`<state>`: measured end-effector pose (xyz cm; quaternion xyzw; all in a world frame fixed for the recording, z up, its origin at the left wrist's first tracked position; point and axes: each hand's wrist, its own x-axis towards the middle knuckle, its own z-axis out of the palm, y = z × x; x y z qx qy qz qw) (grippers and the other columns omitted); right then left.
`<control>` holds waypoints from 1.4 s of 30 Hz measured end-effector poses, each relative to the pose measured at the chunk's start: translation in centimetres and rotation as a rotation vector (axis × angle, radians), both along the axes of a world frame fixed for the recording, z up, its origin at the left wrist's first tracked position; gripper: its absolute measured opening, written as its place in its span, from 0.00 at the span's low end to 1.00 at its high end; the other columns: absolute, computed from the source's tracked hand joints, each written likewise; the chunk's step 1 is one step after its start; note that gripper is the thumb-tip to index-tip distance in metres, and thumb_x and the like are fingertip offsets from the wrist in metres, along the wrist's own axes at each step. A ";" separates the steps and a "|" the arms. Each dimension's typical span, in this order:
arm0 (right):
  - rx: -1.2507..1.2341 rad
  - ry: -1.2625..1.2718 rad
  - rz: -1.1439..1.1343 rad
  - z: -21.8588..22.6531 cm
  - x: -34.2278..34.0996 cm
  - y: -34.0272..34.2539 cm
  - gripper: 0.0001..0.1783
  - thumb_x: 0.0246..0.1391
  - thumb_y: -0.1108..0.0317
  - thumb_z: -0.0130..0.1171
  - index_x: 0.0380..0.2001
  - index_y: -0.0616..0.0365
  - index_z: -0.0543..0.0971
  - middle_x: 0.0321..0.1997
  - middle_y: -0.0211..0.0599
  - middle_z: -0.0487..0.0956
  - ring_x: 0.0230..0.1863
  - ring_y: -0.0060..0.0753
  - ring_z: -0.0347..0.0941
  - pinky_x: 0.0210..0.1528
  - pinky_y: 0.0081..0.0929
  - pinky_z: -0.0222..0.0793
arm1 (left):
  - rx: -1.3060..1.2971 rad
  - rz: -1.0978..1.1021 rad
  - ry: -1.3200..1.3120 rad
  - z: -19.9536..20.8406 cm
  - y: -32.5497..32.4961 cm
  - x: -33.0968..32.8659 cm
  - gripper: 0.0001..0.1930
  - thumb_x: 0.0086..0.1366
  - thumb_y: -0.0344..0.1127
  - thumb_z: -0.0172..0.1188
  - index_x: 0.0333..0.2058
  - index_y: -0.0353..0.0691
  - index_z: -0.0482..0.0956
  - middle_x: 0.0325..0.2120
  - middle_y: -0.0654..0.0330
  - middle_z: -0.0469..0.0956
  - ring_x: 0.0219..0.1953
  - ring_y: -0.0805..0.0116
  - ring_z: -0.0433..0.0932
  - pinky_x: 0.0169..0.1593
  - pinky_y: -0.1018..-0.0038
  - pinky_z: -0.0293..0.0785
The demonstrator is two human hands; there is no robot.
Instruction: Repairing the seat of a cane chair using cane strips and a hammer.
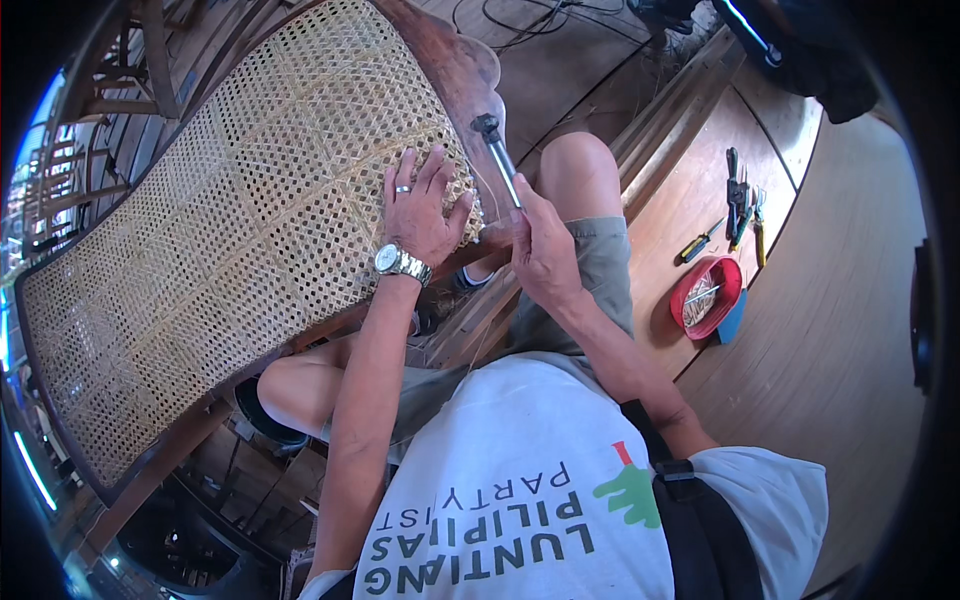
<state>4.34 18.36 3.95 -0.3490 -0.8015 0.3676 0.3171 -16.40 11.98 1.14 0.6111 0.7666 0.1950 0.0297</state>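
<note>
Much apparently done, with frame covered by cane webbing beneath flat, spread left fingers; gripping hammer in right fingers; perhaps yet to fasten ragged edge between both.

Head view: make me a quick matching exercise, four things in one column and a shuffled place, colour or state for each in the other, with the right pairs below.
Things
1. Hammer
2. Left hand
3. Screwdriver
4. Red container

Places, colours, states
A. Yellow and black handle
B. Gripped in the right hand
C. Holding pale, slender pieces
D. Resting on the woven cane panel

Right pairs: 1-B, 2-D, 3-A, 4-C
</note>
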 end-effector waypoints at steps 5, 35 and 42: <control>-0.001 -0.120 0.061 -0.1 0.6 -0.4 0.28 0.74 0.71 0.53 0.74 0.53 0.67 0.40 0.53 0.75 0.36 0.62 0.79 0.39 0.54 0.77 | -0.003 0.007 -0.003 0.0 -0.1 0.1 0.28 0.70 0.52 0.63 0.62 0.41 0.80 0.73 0.58 0.70 0.77 0.43 0.59 0.78 0.38 0.50; -0.215 -0.332 0.074 0.3 0.1 0.6 0.27 0.74 0.69 0.55 0.73 0.55 0.68 0.46 0.57 0.80 0.43 0.64 0.80 0.47 0.51 0.79 | 0.038 0.002 -0.002 -0.1 0.1 0.0 0.29 0.68 0.54 0.65 0.61 0.42 0.82 0.72 0.56 0.71 0.77 0.43 0.60 0.78 0.40 0.50; -0.243 0.007 -0.087 3.6 1.4 2.3 0.21 0.73 0.72 0.59 0.65 0.60 0.73 0.43 0.50 0.82 0.39 0.44 0.81 0.46 0.36 0.77 | -0.009 0.060 -0.037 1.0 1.4 0.3 0.26 0.72 0.55 0.61 0.63 0.49 0.82 0.67 0.54 0.75 0.71 0.45 0.67 0.73 0.43 0.57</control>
